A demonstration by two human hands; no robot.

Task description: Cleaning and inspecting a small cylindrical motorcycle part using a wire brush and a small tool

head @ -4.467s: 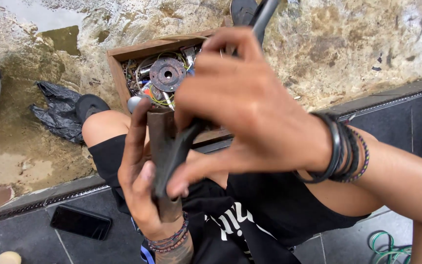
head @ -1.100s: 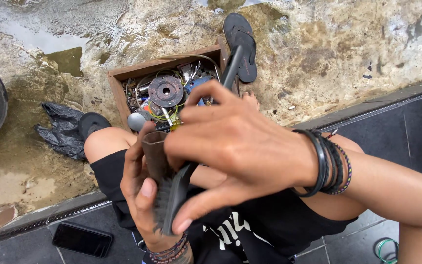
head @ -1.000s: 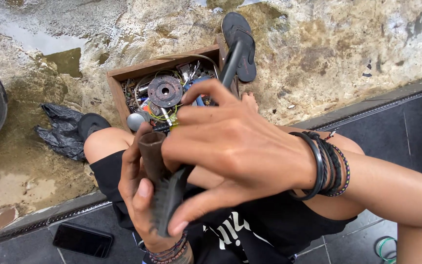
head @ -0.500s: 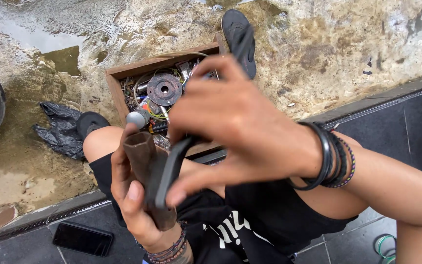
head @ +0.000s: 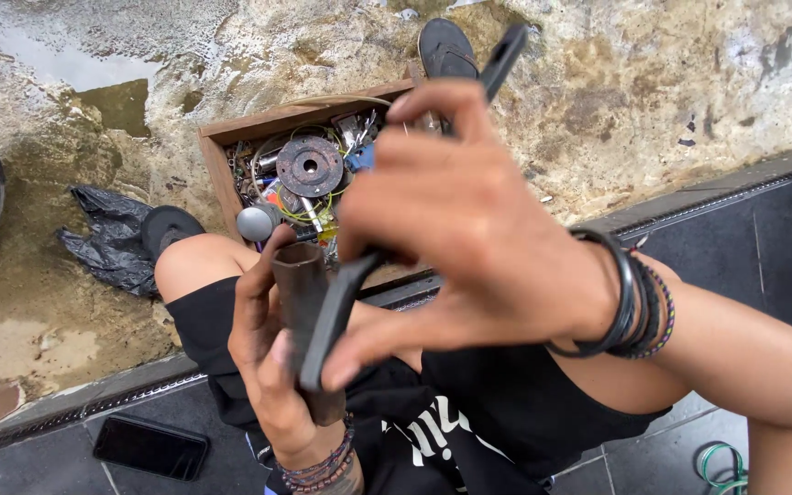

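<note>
Rusty metal tube (head: pixel 302 293) upright above the lap, left hand (head: pixel 268 367) wrapped around it, right hand (head: pixel 469 229) fingers closed on a flat black bar (head: pixel 336 312) laid against the tube, wooden box (head: pixel 222 174) of metal parts beyond

Two hands, left hand (head: pixel 272 367) and right hand (head: pixel 469 229). One brown metal tube (head: pixel 302 302), one black flat strip (head: pixel 341 293). One wooden box (head: pixel 222 179) far, one rusty disc (head: pixel 309 167) inside, one phone (head: pixel 150 447) near left, one black bag (head: pixel 107 243), one sandal (head: pixel 446 48).

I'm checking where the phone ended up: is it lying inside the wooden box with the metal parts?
No, the phone lies flat on the dark tiled floor at lower left, well apart from the wooden box.
</note>
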